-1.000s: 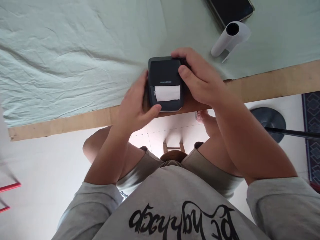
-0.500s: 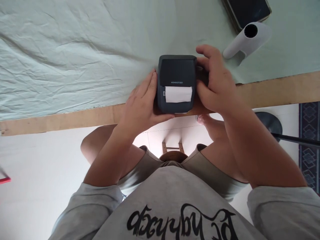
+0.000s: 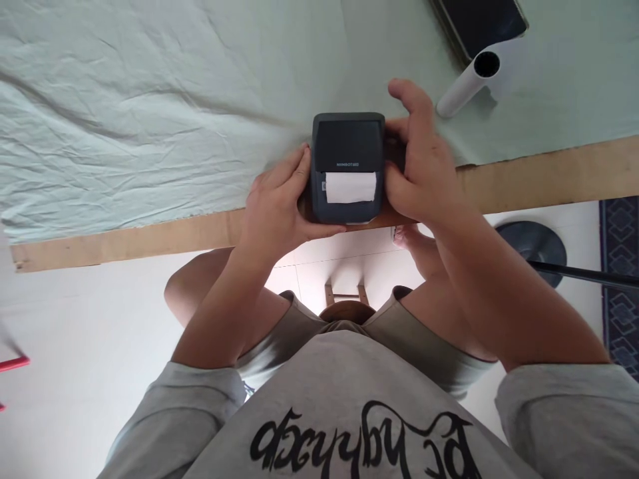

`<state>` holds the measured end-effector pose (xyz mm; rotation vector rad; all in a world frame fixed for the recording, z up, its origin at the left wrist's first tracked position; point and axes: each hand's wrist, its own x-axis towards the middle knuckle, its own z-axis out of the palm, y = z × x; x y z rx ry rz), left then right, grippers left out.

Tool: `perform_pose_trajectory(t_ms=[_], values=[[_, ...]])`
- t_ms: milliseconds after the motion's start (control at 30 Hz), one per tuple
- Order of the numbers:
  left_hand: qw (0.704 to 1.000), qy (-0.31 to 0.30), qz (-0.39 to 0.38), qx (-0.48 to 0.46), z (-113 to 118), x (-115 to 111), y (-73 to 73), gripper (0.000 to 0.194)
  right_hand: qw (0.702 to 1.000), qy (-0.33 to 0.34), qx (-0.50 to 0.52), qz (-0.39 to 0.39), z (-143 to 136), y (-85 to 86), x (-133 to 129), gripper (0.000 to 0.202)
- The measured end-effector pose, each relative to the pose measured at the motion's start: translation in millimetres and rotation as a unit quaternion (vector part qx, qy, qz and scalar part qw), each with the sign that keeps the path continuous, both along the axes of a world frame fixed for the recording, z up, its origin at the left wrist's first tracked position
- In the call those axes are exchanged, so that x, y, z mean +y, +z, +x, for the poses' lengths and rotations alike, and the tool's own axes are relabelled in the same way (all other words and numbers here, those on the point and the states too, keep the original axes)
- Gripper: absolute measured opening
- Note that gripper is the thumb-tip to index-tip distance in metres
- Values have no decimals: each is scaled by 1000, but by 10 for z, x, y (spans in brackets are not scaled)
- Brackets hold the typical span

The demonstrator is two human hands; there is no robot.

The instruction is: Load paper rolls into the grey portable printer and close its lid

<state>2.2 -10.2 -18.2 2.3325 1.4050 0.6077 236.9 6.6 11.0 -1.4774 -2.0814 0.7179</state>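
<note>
Two hands clamped the small dark printer (image 3: 348, 166) at the counter (image 3: 150, 236) edge: our left hand (image 3: 277, 209) pressed its left side, our right hand (image 3: 424, 166) its right. A paper roll (image 3: 466, 83) lay nearby.

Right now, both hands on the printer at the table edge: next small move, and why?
Probably slide the printer farther onto the cloth. It sits at the table edge, its near end seemingly overhanging, clamped between the left hand and the right hand.
</note>
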Motion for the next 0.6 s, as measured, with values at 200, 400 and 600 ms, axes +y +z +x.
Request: perform_pose_trajectory(t_ms=[200, 400, 600], values=[[1000, 13, -7, 16, 1, -19, -15, 113, 999, -14, 31, 6, 5, -64, 17, 73], [997, 13, -47, -55, 4, -15, 53, 69, 994, -23, 105, -19, -1, 1, 38, 45], [997, 32, -42, -49, 47, -41, 90, 61, 998, -13, 46, -48, 50, 120, 79, 48]])
